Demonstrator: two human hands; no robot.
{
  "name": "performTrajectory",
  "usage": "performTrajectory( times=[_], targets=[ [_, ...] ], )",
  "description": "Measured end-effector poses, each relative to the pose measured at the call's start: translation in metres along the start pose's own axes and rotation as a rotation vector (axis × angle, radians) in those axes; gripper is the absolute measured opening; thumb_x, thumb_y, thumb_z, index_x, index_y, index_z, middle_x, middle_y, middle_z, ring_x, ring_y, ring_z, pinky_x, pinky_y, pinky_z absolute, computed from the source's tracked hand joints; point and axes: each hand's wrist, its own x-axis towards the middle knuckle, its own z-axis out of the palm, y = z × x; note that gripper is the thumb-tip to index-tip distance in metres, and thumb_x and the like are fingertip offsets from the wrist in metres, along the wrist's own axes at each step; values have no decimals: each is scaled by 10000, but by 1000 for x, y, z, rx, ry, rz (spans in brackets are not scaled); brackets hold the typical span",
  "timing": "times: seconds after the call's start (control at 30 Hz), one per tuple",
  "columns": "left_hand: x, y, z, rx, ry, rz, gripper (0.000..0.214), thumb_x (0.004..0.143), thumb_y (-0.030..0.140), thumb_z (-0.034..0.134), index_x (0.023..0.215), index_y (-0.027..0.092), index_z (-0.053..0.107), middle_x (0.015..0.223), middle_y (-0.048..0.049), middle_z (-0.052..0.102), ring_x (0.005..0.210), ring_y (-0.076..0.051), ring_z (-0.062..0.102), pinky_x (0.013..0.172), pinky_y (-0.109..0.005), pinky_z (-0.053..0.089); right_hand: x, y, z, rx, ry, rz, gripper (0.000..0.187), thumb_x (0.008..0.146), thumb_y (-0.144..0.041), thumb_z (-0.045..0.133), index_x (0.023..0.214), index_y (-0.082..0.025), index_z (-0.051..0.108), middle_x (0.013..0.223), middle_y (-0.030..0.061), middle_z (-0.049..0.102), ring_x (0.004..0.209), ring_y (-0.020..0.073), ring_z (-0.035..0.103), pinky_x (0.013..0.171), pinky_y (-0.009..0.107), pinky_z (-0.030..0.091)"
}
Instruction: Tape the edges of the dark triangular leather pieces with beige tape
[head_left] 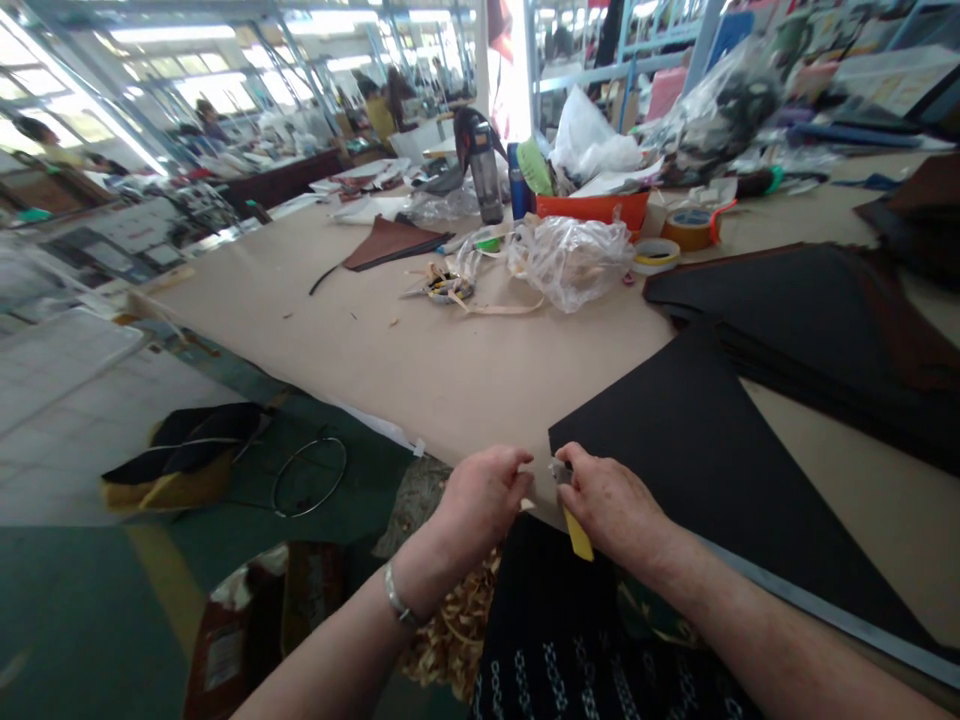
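At the near edge of the table, my right hand (619, 505) is closed around a small tool with a yellow handle (578, 537). A pale, clear-looking end of it shows by the thumb; its exact kind is not clear. My left hand (487, 487) is just to the left, thumb and fingers curled into a pinch. A tiny pale bit shows below its fingertips, too small to name. Beneath and beyond my right hand lies a flat black sheet (697, 440), leather-like, with a grey-white strip (825, 605) along its near edge.
Stacked black and brown pieces (787, 300) lie at the right. Farther back on the table (450, 370) are a plastic bag (574, 262), tape rolls (656, 254), an orange box (592, 207) and a bottle (487, 185). Curled tan scraps (450, 630) and a carton (259, 630) are below.
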Motion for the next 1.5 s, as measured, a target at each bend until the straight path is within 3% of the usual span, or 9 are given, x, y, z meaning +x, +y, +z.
performTrajectory(
  times=[0.1, 0.23, 0.43, 0.9, 1.2, 1.37, 1.5],
  targets=[
    [18, 20, 3, 70, -32, -21, 227, 858, 301, 487, 915, 195, 680, 808, -58, 703, 736, -171, 628, 678, -272, 464, -1, 0, -1, 18, 5, -1, 242, 841, -206, 508, 1080, -216, 542, 831, 64, 695, 826, 230, 668, 649, 296, 400],
    [26, 31, 8, 167, -50, -75, 241, 858, 307, 470, 837, 182, 674, 812, -93, 710, 763, -212, 656, 663, -295, 476, -1, 1, 0, 28, 13, -10, 247, 837, -186, 517, 1081, -210, 543, 862, 72, 700, 844, 234, 670, 661, 300, 413],
    [28, 32, 9, 245, -40, -110, 275, 899, 324, 399, 968, 180, 623, 861, -108, 705, 803, -225, 670, 679, -304, 492, -1, 2, 2, 10, 32, -35, 219, 845, -206, 527, 1063, -193, 539, 858, 84, 698, 830, 232, 670, 674, 307, 428],
    [30, 40, 7, 335, -102, -76, 248, 866, 254, 407, 846, 182, 643, 830, -116, 716, 772, -280, 689, 648, -358, 523, 1, 0, -1, -2, -9, -12, 325, 802, -116, 519, 1114, -205, 539, 891, 82, 708, 865, 254, 679, 674, 317, 445],
    [24, 39, 8, 318, -133, 31, 193, 855, 224, 439, 924, 176, 612, 852, -112, 705, 781, -273, 674, 682, -360, 499, -2, -3, -5, -15, -21, -38, 195, 850, -143, 486, 1037, -173, 532, 884, 95, 708, 832, 245, 682, 648, 302, 439],
    [-11, 21, 7, 231, -217, 69, 150, 848, 235, 458, 841, 186, 599, 771, -65, 676, 704, -195, 630, 629, -263, 436, -1, -3, -3, -39, -22, -21, 236, 852, -178, 490, 1083, -177, 537, 835, 105, 708, 783, 255, 687, 621, 303, 433],
    [-47, -29, 9, 108, -253, -51, 127, 812, 203, 468, 726, 185, 560, 673, -10, 627, 589, -133, 552, 544, -209, 372, 0, -3, -3, -43, -9, -33, 245, 837, -176, 504, 1077, -183, 556, 817, 99, 706, 767, 248, 683, 635, 304, 432]
  ],
)
